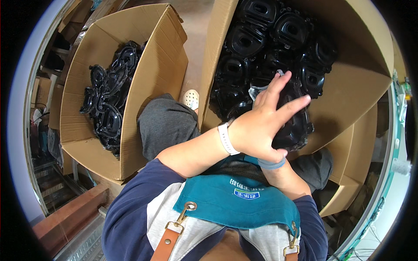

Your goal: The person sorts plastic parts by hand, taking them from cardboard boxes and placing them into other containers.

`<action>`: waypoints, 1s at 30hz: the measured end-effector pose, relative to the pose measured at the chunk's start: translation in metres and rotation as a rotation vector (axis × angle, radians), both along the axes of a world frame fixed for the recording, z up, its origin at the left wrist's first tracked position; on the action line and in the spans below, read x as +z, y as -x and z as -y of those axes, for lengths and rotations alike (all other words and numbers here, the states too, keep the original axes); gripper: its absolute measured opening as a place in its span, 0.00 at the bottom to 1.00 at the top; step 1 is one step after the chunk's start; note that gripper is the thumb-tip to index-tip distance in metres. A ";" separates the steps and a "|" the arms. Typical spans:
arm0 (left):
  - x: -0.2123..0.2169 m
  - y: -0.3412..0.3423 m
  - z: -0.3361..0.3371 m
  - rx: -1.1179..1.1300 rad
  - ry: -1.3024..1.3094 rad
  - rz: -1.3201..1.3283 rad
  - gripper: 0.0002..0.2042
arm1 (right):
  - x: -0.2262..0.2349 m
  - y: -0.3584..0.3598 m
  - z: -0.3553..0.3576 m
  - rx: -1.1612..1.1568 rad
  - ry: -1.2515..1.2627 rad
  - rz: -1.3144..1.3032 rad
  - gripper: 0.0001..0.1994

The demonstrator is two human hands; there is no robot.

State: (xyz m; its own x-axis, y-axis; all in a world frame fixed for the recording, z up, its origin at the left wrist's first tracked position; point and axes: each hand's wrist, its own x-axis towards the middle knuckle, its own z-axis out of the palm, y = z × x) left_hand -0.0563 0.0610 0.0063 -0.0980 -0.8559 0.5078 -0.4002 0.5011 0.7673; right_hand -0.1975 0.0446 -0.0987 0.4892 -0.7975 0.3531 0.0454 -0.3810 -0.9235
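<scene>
My left hand (261, 124) reaches across my body and lies over a black moulded plastic part (298, 128), fingers spread on top and thumb curled under its near edge. A white band sits on that wrist. My right forearm comes up beneath it, with a blue band at the wrist (272, 164). My right hand itself is hidden under my left hand and the part. The part is held just above a large cardboard box (348, 100) filled with several similar black parts (261, 39). A small pale grey piece (257, 90) shows by my fingertips.
A second open cardboard box (152, 87) on the left holds several black parts (109, 100). My knees in grey trousers (167, 122) sit between the boxes, and a white shoe (190, 98) shows on the floor. Shelving and cartons stand at the far left.
</scene>
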 end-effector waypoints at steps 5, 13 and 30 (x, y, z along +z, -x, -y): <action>0.001 -0.007 0.003 0.133 -0.069 -0.104 0.43 | 0.047 -0.015 0.007 -0.063 0.266 -0.025 0.48; -0.026 -0.023 0.013 0.117 -0.239 -0.722 0.43 | 0.101 -0.024 0.004 -0.105 -0.269 0.218 0.26; -0.031 -0.006 0.016 0.104 -0.274 -0.848 0.40 | 0.081 -0.012 0.040 0.007 0.128 -0.191 0.23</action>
